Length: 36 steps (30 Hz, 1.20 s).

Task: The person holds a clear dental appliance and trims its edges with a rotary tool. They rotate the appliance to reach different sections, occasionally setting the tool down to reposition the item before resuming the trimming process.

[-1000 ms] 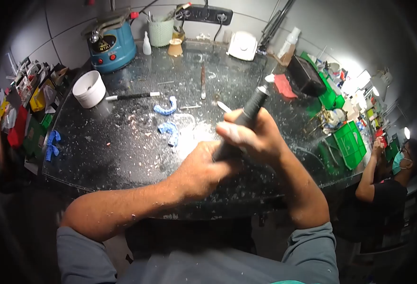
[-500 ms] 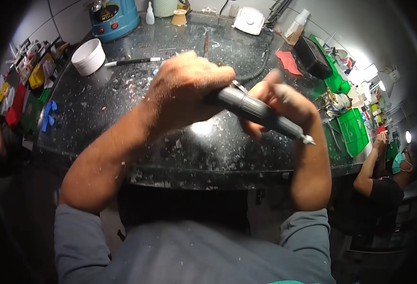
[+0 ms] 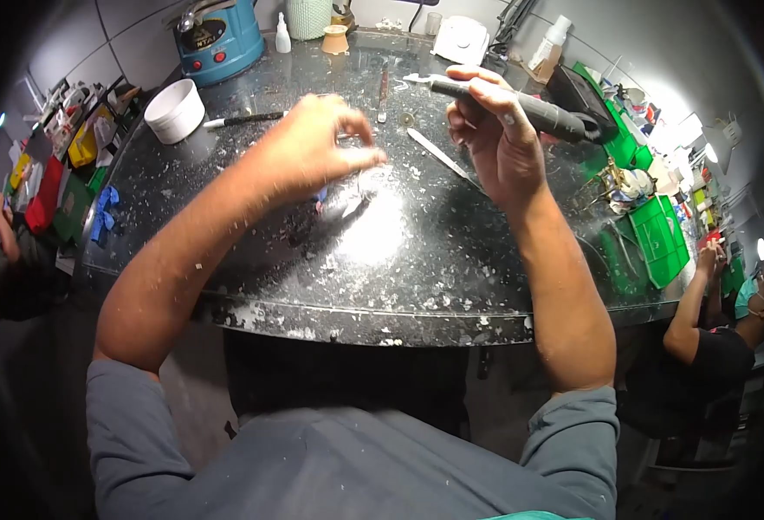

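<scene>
My right hand (image 3: 508, 152) is closed around a dark grey rotary handpiece (image 3: 551, 117), raised over the right half of the bench. The handpiece's pale tip points left and its thick rear end points right. My left hand (image 3: 313, 143) hovers over the middle of the bench, fingers curved and apart, with nothing visible in it. A slim pale pointed tool (image 3: 438, 154) lies between the hands. Just behind my left hand is a black-and-white pen (image 3: 248, 119), partly covered by it.
A white bowl (image 3: 174, 113) and a blue machine (image 3: 217, 48) stand at the back left. The dark bench (image 3: 382, 303) is strewn with white flecks. Green trays (image 3: 659, 238) line the right edge; a masked co-worker (image 3: 702, 321) sits beyond. A white box (image 3: 461, 40) stands behind.
The handpiece has passed from my left hand to my right, and its tip now points left instead of right. My left hand has opened and moved away leftward.
</scene>
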### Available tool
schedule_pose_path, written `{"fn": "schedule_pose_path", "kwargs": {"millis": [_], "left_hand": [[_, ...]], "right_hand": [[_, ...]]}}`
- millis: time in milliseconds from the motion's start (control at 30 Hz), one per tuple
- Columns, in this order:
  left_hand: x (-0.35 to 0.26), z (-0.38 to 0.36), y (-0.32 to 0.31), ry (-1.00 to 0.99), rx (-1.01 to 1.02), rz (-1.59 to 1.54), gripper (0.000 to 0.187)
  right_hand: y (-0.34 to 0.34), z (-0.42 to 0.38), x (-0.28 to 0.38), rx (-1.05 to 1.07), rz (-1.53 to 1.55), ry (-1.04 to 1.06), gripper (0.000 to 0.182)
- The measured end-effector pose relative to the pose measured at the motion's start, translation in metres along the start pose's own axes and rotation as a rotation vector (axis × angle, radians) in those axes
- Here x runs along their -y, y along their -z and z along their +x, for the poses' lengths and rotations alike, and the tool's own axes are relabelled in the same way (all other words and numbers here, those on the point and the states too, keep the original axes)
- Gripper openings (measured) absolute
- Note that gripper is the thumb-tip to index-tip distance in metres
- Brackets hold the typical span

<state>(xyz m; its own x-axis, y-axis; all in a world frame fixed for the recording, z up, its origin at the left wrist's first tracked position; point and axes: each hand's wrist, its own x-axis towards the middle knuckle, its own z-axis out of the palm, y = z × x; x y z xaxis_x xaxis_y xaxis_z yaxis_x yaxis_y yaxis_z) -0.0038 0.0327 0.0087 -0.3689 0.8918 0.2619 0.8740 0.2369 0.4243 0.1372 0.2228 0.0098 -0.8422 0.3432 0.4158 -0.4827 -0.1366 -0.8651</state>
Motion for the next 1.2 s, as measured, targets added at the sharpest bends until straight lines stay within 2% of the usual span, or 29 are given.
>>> {"fn": "schedule_pose_path", "kwargs": {"millis": [67,100,133,200,267,433,533,633,700,800,867,1000,1067,1133,1200], "left_hand": [[0.0,-0.006,-0.004,-0.072,-0.053,0.261,0.031],[0.003,-0.009,-0.009,-0.104,-0.151,0.279,0.029],[0.006,-0.012,-0.01,-0.117,-0.144,0.28,0.029],[0.011,-0.015,-0.011,-0.021,-0.161,0.022,0.024],[0.008,-0.017,0.0,0.007,-0.112,-0.044,0.019],[0.013,-0.02,-0.002,-0.059,-0.077,0.038,0.024],[0.011,-0.018,-0.001,0.03,0.013,-0.015,0.028],[0.017,-0.017,-0.006,0.016,-0.035,-0.056,0.027],[0.015,-0.016,-0.005,0.014,-0.059,-0.05,0.024],[0.009,-0.013,-0.003,0.075,-0.119,-0.142,0.019],[0.005,-0.014,-0.002,0.045,-0.265,-0.287,0.016],[0.0,-0.015,-0.004,0.06,-0.331,-0.605,0.014],[0.001,-0.015,-0.005,0.051,-0.337,-0.681,0.015],[0.001,-0.015,-0.002,0.072,-0.285,-0.91,0.016],[0.006,-0.014,-0.005,0.06,-0.277,-1.015,0.017]], "right_hand": [[-0.003,-0.002,-0.002,-0.128,-0.161,0.021,0.03],[-0.007,-0.004,-0.003,-0.139,-0.199,0.024,0.032],[-0.01,-0.005,-0.004,-0.15,-0.238,0.027,0.034],[-0.013,-0.007,-0.008,-0.125,-0.248,0.064,0.036],[-0.015,-0.007,-0.01,-0.14,-0.218,0.102,0.029],[-0.024,-0.007,-0.019,-0.2,-0.432,0.168,0.034],[-0.025,-0.007,-0.022,-0.197,-0.521,0.202,0.035],[-0.025,-0.008,-0.023,-0.135,-0.605,0.268,0.033],[-0.025,-0.007,-0.026,-0.132,-0.556,0.277,0.029],[-0.024,-0.007,-0.025,-0.143,-0.551,0.255,0.022],[-0.024,-0.005,-0.028,-0.073,-0.638,0.289,0.023],[-0.032,-0.012,-0.029,0.061,-0.603,0.213,0.03],[-0.034,-0.013,-0.029,0.037,-0.594,0.183,0.028],[-0.033,-0.013,-0.024,-0.001,-0.604,0.141,0.026],[-0.029,-0.011,-0.025,0.019,-0.469,0.128,0.023]]}}
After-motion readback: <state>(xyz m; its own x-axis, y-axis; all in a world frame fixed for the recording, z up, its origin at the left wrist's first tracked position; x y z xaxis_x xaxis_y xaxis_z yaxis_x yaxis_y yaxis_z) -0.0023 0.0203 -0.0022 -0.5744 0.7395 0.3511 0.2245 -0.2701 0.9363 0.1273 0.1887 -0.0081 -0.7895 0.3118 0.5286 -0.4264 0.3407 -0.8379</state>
